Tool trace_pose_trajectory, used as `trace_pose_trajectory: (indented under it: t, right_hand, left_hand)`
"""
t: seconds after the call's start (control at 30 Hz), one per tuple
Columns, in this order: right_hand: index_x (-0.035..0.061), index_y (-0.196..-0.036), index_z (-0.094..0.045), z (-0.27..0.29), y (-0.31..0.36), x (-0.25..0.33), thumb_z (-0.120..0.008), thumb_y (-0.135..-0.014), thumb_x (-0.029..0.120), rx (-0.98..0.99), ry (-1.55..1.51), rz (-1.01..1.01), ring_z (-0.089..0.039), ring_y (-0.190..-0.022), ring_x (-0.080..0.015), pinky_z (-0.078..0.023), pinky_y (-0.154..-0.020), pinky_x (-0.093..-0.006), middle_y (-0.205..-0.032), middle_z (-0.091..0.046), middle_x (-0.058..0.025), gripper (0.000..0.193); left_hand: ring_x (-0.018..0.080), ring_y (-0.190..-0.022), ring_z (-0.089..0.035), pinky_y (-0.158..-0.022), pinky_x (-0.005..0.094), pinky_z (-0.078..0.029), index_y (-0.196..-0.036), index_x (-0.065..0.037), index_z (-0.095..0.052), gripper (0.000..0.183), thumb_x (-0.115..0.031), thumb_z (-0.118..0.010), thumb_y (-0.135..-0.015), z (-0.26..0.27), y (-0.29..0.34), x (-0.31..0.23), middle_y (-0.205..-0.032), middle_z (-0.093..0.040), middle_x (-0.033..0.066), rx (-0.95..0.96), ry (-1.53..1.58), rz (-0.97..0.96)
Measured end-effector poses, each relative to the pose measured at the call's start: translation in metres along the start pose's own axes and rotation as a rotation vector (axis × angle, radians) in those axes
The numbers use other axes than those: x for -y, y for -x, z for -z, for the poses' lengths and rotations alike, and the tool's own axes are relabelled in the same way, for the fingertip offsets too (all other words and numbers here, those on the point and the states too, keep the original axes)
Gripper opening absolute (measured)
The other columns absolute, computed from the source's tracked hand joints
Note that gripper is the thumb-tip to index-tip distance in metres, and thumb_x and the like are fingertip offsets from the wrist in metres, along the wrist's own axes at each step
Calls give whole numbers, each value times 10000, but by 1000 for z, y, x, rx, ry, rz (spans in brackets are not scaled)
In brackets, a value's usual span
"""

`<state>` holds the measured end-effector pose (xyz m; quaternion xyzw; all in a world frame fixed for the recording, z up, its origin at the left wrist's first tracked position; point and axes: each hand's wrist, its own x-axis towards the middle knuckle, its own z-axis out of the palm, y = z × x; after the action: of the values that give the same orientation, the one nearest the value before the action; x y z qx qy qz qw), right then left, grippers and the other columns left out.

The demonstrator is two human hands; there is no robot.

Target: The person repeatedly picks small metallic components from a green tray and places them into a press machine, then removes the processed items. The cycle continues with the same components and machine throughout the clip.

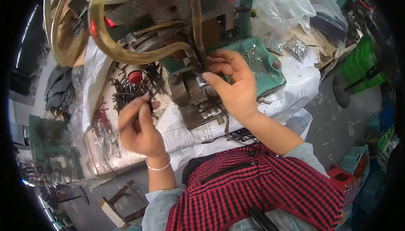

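My right hand (239, 85) reaches into a bench press (179, 91), its thumb and bent fingers beside the metal tooling under the press head. What those fingers hold, if anything, is hidden or too small to tell. Left of the press, my left hand (141, 132) is raised over the table, thumb and forefinger closed in a pinch. Something small and dark shows by the fingertips, too blurred to name. A heap of dark, thin metal parts (123, 98) lies just beyond that hand, beside a red push button (135, 77).
Thick clear hoses (96, 28) loop in front of the press head. A green tray (274, 81) with small metal bits adjoins the press on the right. Beyond it lie bags of small parts (296, 47). Red-handled pliers (101, 121) rest at the table's left. A wooden stool (114, 212) stands below.
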<state>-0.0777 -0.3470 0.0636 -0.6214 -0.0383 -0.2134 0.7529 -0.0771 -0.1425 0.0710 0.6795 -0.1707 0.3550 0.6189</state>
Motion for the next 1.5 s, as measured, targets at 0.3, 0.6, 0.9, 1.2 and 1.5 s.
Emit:
trace_pose_trajectory:
  t: [0.3,0.6,0.9,1.2,1.5]
  right_hand:
    - [13,-1427,-536,39,-11,15,-668,-871,-30,61,378,100,-640,-1230,-219,-486,-1068,-355,-1328,-663,-139,573]
    - [50,-1035,-742,145,1,-57,-680,-851,3,-294,784,40,-695,-1008,-291,-524,-934,-385,-994,-732,-134,200]
    - [40,-932,-705,122,5,-69,-742,-827,54,-175,1350,177,-639,-974,-360,-507,-883,-447,-947,-684,-129,112]
    - [55,-948,-708,121,8,-54,-721,-849,35,-278,970,169,-699,-907,-321,-529,-838,-414,-920,-740,-106,102]
    - [47,-990,-762,141,27,-50,-738,-843,16,-342,982,176,-691,-917,-301,-527,-856,-396,-951,-737,-115,152]
  left_hand:
    - [108,-571,-562,-510,242,-402,-965,-77,-758,241,-113,-888,-765,-54,19,-10,-1036,-773,101,468,-412,-726]
    - [142,-577,-616,-484,260,-435,-991,-83,-754,312,-35,-904,-722,-61,19,0,-963,-780,104,489,-353,-737]
    - [235,-730,-712,-630,320,-545,-1040,-54,-766,280,-23,-859,-778,-44,42,-26,-1015,-787,130,521,-368,-409]
    - [299,-914,-644,-829,393,-498,-941,-53,-732,131,-42,-761,-814,34,-22,20,-996,-719,111,227,-969,-238]
    - [357,-959,-600,-813,468,-510,-871,-30,-723,194,-179,-780,-761,61,6,172,-1039,-643,137,398,-1417,13]
